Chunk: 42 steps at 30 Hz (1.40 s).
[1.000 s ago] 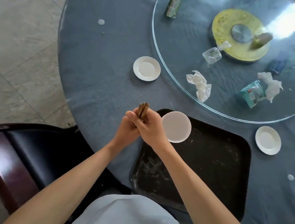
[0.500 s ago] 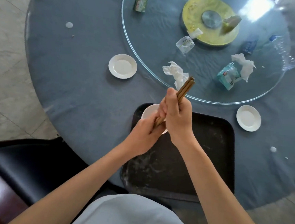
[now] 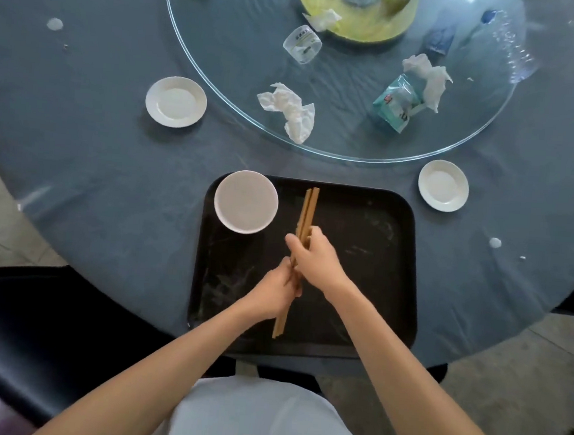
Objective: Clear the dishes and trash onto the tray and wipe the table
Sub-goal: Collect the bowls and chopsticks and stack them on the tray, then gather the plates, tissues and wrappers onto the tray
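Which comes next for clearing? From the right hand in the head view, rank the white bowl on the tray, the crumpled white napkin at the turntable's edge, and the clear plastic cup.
From the right hand:
1. White bowl, on the black tray, just left.
2. Crumpled white napkin, straight ahead.
3. Clear plastic cup, farther in on the glass.

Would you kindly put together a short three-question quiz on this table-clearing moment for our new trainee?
1. True or false: the white bowl sits on the black tray.
2. How many small white saucers lie on the tablecloth outside the tray?
3. What do the left hand and right hand hold? A) chopsticks B) a crumpled napkin C) a plastic bottle

Key: 1 true; 2 two; 3 A.
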Tool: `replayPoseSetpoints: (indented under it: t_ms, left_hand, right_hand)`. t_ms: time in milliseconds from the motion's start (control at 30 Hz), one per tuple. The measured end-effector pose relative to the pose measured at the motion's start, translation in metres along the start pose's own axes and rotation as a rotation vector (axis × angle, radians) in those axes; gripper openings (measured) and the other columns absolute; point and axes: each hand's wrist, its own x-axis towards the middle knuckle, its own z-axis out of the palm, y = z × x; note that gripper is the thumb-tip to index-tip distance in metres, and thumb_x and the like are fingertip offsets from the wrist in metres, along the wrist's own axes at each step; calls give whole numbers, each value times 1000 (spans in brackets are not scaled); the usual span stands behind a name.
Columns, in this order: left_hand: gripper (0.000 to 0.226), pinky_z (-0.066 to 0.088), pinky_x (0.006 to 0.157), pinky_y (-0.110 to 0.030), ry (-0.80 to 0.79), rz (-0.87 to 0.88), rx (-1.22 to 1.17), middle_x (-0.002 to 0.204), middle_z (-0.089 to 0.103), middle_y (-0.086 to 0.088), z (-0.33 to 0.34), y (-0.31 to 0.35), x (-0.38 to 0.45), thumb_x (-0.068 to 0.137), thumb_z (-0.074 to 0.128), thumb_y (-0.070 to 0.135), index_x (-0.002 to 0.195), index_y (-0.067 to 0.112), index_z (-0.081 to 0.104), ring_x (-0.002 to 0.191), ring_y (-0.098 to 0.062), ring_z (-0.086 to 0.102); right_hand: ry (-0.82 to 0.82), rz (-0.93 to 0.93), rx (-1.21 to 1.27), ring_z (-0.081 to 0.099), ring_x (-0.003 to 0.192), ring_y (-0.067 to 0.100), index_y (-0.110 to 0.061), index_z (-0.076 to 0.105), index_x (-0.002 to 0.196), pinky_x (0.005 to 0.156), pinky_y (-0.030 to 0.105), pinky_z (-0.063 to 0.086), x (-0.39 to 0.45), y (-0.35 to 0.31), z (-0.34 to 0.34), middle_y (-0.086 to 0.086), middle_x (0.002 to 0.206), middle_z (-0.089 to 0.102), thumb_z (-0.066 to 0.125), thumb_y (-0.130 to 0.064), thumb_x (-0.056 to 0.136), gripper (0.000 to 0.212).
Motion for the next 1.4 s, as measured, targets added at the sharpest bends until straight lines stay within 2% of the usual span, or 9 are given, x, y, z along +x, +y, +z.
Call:
replayPoseSetpoints:
  t_ms: [100,167,267,500,633,800,1033,1233,1400]
  left_hand:
    - [44,57,80,-22,41,-27,-13,119,66,0,5,-10,1,107,41,27,150,19,36,101,-9,66]
    - [49,51,89,-19,66,-57,81,132,61,-3,9,-14,-1,107,42,24,154,15,31,116,-13,61]
    - [45,55,96,-33,170,-86,215,131,62,-7,14,-24,-1,105,46,21,149,14,40,115,-20,62]
    - [41,51,91,-35,330,-186,523,131,53,-12,18,-25,6,101,55,18,140,7,46,109,-24,62]
    - [45,54,93,-38,430,-134,411,132,53,-11,15,-31,2,98,58,15,140,10,44,112,-26,61]
    - [39,57,92,-39,474,-120,205,118,60,-3,10,-44,-1,97,62,24,134,18,54,103,-14,62]
    - [44,58,89,-36,470,-90,178,117,60,0,8,-53,-8,97,61,24,140,23,53,94,-10,64]
    - [40,60,85,-30,437,-124,78,121,64,0,-6,-53,-9,101,56,23,140,22,53,90,-10,67]
    - [38,61,84,-33,399,-148,-26,115,67,4,-27,-50,-9,102,55,26,140,23,55,88,-11,70]
  right_hand:
    - [-12,-13,-92,71,90,13,-15,52,136,64,24,60,0,27,14,4,115,65,62,-40,101,44]
    - [38,-36,-122,67,106,15,-15,48,147,84,31,60,1,39,24,4,124,63,63,-40,100,55]
    - [41,-62,-166,62,117,19,-18,40,156,102,40,54,3,47,36,5,131,59,62,-39,101,63]
    - [91,-117,-248,63,109,18,-23,45,152,97,40,55,10,51,47,6,126,58,56,-42,103,53]
    - [119,-88,-196,61,118,20,-20,41,155,103,45,53,7,54,47,6,138,52,57,-43,102,59]
    - [119,-113,-136,63,108,13,-19,43,154,100,39,56,0,65,45,2,133,51,60,-33,102,56]
    - [161,-142,-217,58,106,7,-20,34,159,91,27,53,-5,67,46,1,135,47,58,-33,103,62]
    - [149,-121,-180,59,101,8,-19,34,159,89,26,54,0,63,48,1,137,46,59,-30,103,62]
    - [134,-109,-155,61,106,9,-21,46,151,95,31,56,5,53,41,-2,131,51,57,-31,104,50]
